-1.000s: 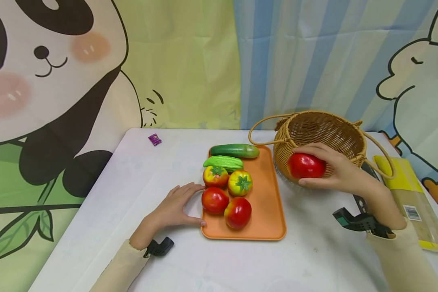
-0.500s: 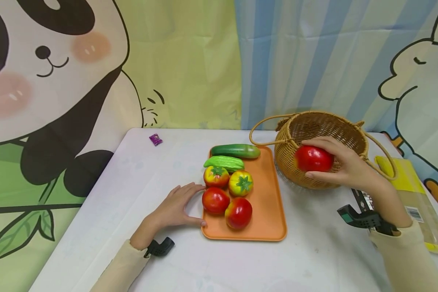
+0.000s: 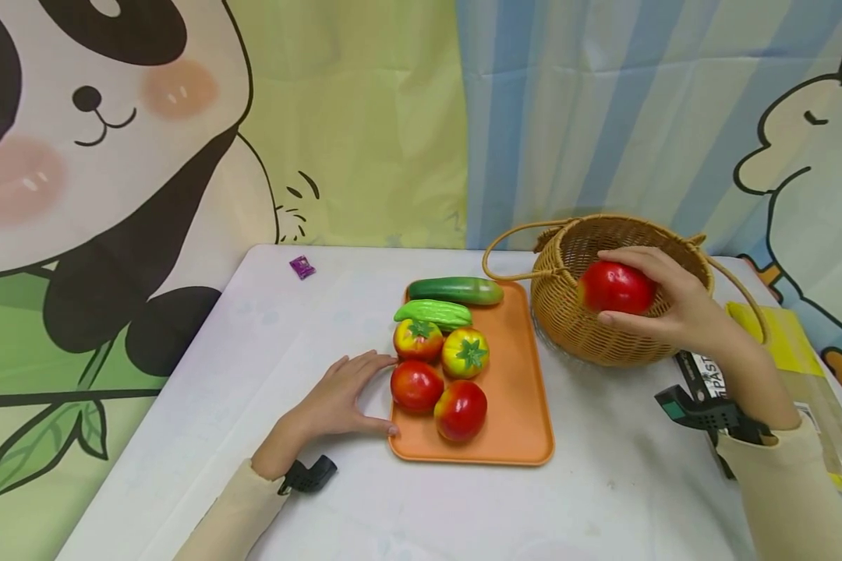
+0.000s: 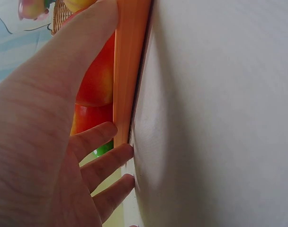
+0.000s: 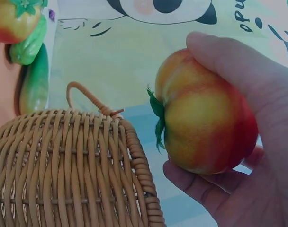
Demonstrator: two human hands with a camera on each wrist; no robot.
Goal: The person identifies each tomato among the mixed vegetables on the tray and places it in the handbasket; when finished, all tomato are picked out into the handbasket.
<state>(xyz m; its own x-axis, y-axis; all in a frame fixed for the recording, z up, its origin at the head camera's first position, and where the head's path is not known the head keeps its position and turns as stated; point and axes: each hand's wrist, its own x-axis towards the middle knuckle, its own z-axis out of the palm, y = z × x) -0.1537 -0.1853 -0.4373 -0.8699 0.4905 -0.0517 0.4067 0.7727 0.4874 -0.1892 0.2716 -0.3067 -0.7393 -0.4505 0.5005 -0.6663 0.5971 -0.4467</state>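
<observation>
At the centre of the head view, an orange tray (image 3: 515,374) bears a cucumber (image 3: 456,291), a bright-green gourd (image 3: 433,314) and four tomatoes (image 3: 461,411); the left hand (image 3: 340,397), fingers spread and gripping nothing, touches its left rim. Right of centre stands a wicker basket (image 3: 589,343); the right forearm (image 3: 758,374) partly covers a yellow-topped packet (image 3: 786,343) at the right edge. Before the basket's mouth, the right hand (image 3: 681,308) grasps a fifth tomato (image 3: 616,287), mostly glossy red there. Only the right wrist view shows its yellow end and green calyx, with background between it and the basket's rim.
</observation>
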